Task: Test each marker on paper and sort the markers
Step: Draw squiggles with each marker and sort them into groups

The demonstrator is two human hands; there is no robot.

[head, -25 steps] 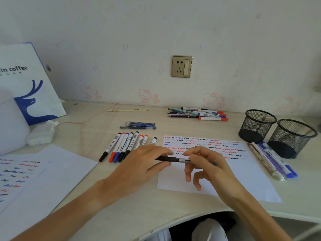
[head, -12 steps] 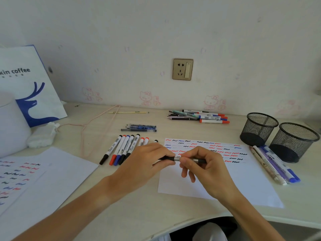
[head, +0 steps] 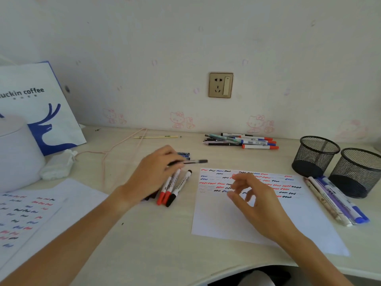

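Observation:
My left hand point(head: 153, 175) grips a black pen point(head: 192, 161) and holds it level above the desk, over a row of white markers point(head: 174, 187) with red and black caps. A small stack of blue pens point(head: 184, 154) shows just past its fingers. My right hand point(head: 254, 198) hovers with loosely curled fingers over the test sheet point(head: 261, 205), which carries rows of red, blue and black squiggles. It holds nothing. A pile of mixed markers point(head: 244, 140) lies at the back near the wall.
Two black mesh cups point(head: 316, 155) point(head: 357, 172) stand at the right, with several pens point(head: 338, 200) lying in front of them. Used test sheets point(head: 31, 215) lie at the left, beside a white pot point(head: 17, 153) and a coffee bag point(head: 37, 104).
Both hands held the black pen over the sheet. Now my right hand has let go and my left hand has carried the pen left and back, over the marker row.

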